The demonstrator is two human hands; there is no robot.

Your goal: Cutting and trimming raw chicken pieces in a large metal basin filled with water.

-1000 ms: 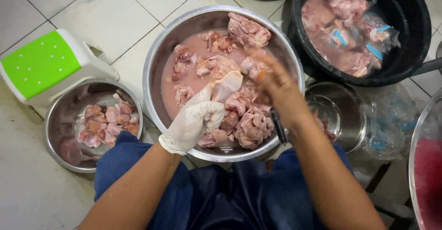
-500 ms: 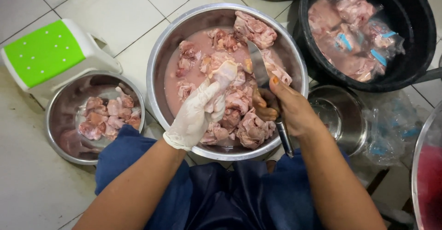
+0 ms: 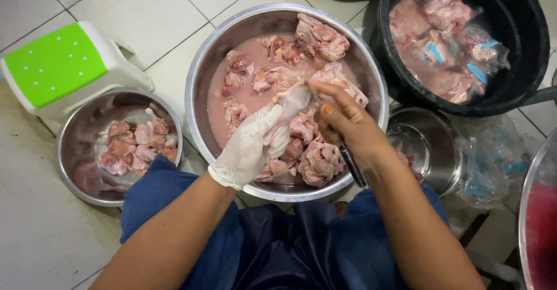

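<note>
A large steel bowl (image 3: 200,78) on the floor holds several raw chicken pieces in pinkish water. My left hand (image 3: 249,145), in a white glove, grips one chicken piece (image 3: 293,100) above the middle of the bowl. My bare right hand (image 3: 348,122) is closed around a knife whose dark handle (image 3: 353,167) sticks out toward me. Its fingers rest against the same piece; the blade is hidden behind the hand.
A smaller steel bowl (image 3: 75,174) with chicken pieces stands at the left, beside a green and white stool (image 3: 55,64). A black tub (image 3: 522,64) with bagged chicken is at the upper right. An empty steel bowl (image 3: 432,151) and plastic bags (image 3: 493,168) lie to the right.
My right hand has moved in from the bowl's right side to meet the chicken piece in my left hand. The knife blade, seen half a second ago, is now hidden.
</note>
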